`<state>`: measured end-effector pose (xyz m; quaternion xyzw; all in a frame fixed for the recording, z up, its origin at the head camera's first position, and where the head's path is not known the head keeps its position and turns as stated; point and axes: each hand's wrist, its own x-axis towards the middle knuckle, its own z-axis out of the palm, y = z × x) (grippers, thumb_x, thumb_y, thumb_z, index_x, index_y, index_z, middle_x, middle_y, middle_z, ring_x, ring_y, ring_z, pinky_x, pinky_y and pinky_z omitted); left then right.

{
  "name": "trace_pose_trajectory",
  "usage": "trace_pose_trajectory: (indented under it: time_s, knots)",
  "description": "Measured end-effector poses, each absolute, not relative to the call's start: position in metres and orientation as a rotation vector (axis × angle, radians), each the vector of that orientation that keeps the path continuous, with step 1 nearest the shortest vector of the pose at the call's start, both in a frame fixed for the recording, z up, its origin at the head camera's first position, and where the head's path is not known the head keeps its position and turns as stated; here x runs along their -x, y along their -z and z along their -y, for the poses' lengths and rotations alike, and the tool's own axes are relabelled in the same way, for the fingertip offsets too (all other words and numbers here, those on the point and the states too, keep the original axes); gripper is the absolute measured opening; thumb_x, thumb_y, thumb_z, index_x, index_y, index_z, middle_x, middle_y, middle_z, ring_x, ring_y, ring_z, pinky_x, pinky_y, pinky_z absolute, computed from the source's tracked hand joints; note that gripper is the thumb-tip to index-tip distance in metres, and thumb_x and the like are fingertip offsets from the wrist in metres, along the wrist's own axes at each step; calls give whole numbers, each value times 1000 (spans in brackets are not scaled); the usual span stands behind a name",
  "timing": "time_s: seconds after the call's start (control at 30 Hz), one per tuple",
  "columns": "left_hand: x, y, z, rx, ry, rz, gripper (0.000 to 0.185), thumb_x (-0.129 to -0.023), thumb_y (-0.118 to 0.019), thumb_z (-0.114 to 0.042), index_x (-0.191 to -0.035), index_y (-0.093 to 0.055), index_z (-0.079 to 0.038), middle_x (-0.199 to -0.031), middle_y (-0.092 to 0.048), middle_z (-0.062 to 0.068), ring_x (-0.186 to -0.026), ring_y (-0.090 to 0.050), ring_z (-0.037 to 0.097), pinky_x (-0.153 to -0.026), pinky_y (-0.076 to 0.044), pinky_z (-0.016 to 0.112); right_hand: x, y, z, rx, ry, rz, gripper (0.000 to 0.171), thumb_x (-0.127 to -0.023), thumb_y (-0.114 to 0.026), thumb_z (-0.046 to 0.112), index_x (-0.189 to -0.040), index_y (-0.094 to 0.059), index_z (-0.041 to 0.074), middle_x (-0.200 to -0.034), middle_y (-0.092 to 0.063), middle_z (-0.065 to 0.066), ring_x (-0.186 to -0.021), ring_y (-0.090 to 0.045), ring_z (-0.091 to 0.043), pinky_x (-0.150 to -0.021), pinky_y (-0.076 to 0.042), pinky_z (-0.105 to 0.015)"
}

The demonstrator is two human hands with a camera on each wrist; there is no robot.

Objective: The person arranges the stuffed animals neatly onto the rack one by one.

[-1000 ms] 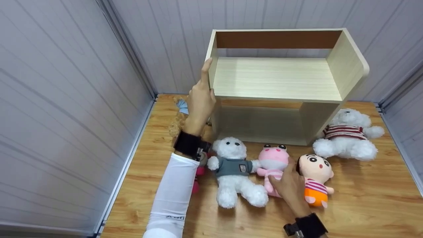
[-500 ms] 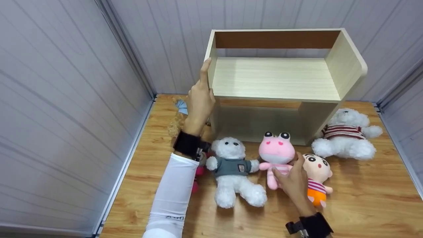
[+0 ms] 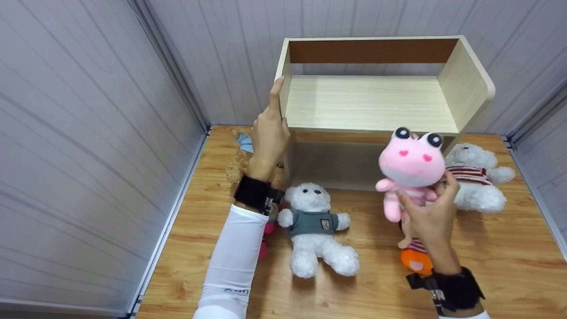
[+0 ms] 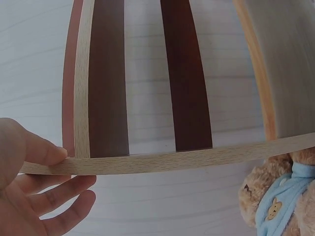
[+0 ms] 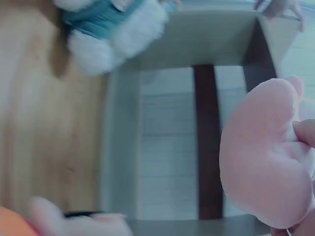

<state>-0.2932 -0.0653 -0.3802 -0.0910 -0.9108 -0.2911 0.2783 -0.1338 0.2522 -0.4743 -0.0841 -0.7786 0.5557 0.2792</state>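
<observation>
My right hand [image 3: 436, 219] holds a pink frog plush toy [image 3: 411, 164] by its striped body, lifted in front of the shelf's right part. The frog's big head fills the right side of the right wrist view, where only a little of the hand shows. My left hand [image 3: 270, 137] grips the left side panel of a pale wooden shelf [image 3: 367, 104]. In the left wrist view, its thumb lies on one face of the panel edge [image 4: 172, 161] and its fingers on the other. Under the right hand lies a doll with orange shorts [image 3: 416, 260], partly hidden.
A white teddy bear in a grey-green shirt [image 3: 310, 221] lies before the shelf. Another white bear in a striped sweater [image 3: 469, 175] sits at the right. A brown bear with blue cloth [image 4: 280, 201] stands left of the shelf. A pink toy [image 3: 264, 248] is mostly behind the left forearm.
My right hand has raised the pink frog off the floor and carried it right, over the orange-shorts doll. That doll has shifted slightly and is more covered. My left hand stays on the shelf panel.
</observation>
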Motion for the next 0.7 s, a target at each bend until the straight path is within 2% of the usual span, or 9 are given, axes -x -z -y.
trace_pose_trajectory:
  time_s: [0.13, 0.33, 0.5, 0.7]
  knots:
    - [293, 380, 63, 235, 775, 2450, 84, -93, -59, 6, -158, -23, -32, -79, -62, 11, -59, -57, 23, -54, -49, 35, 140, 452, -262, 163, -1473, 1993, 93, -76, -88, 4, -150, -33, 16, -144, -58, -12, -113, -56, -11, -88, -47, -15]
    - [291, 381, 65, 245, 772, 2454, 85, -93, -59, 6, -159, -22, -33, -83, -64, 12, -58, -56, 23, -52, -48, 34, 149, 428, -265, 123, -1519, 1879, 93, -74, -88, 0, -148, -34, 18, -138, -61, -12, -112, -62, -16, -87, -52, -17]
    - [291, 381, 68, 245, 776, 2448, 86, -92, -60, 7, -159, -22, -33, -79, -62, 11, -57, -56, 23, -51, -47, 33, 160, 406, -260, 71, -1579, 1786, 89, -75, -86, -3, -145, -35, 16, -136, -59, -12, -109, -66, -23, -82, -57, -18]
    - [290, 382, 67, 237, 762, 2450, 85, -93, -60, 6, -159, -22, -33, -79, -63, 11, -57, -56, 22, -52, -47, 34, 171, 379, -256, 79, -1531, 1748, 87, -72, -88, 0, -143, -38, 11, -137, -61, -11, -113, -63, -21, -93, -53, -21]
